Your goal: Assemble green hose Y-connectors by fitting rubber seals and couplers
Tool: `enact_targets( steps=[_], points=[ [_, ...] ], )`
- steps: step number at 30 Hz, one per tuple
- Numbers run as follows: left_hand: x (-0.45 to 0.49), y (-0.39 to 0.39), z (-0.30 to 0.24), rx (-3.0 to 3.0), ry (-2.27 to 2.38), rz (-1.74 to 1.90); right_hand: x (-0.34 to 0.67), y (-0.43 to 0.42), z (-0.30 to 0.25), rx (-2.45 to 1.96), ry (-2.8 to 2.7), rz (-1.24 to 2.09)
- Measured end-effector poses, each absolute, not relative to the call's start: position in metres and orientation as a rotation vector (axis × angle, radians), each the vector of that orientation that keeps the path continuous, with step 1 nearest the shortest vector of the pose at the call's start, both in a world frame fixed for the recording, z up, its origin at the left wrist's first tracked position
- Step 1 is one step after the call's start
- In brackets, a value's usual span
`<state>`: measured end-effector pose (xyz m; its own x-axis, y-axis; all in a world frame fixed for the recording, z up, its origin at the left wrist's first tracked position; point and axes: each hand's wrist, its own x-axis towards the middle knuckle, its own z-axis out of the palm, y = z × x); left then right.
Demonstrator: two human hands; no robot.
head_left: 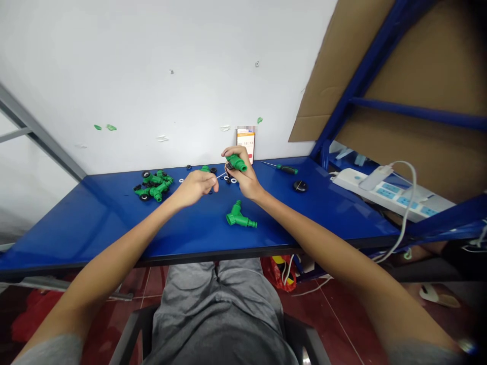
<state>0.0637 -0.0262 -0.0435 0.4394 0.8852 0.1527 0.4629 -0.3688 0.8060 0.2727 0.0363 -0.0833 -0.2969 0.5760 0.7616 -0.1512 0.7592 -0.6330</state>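
Note:
My left hand [196,187] is closed on a thin metal rod-like tool [221,175], whose far end points toward my right hand. Raised over the back of the table, my right hand [247,177] grips a green plastic hose connector [237,162] with a black part beside it. My fingers hide some of that connector. Below the hands, a green Y-shaped hose connector [239,217] lies on the blue table [190,230]. Small white and black rings [233,180] are scattered under and between my hands.
Several green connectors with black fittings [155,185] are piled at left. A phone [246,144] showing a timer leans on the wall. To the right are a green-and-black screwdriver [287,169], a round black object [300,186] and a white power strip [391,192] with a cable.

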Motion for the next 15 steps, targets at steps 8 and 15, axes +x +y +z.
enact_targets(
  steps=[8, 15],
  points=[
    [0.068, -0.029, -0.047, 2.275, 1.287, 0.811, 0.268, 0.038, -0.087, -0.404, -1.681, 0.907],
    [0.061, -0.021, -0.042, 1.304, 0.727, 0.746, 0.273, 0.032, -0.07, -0.302, -1.651, 0.853]
  ],
)
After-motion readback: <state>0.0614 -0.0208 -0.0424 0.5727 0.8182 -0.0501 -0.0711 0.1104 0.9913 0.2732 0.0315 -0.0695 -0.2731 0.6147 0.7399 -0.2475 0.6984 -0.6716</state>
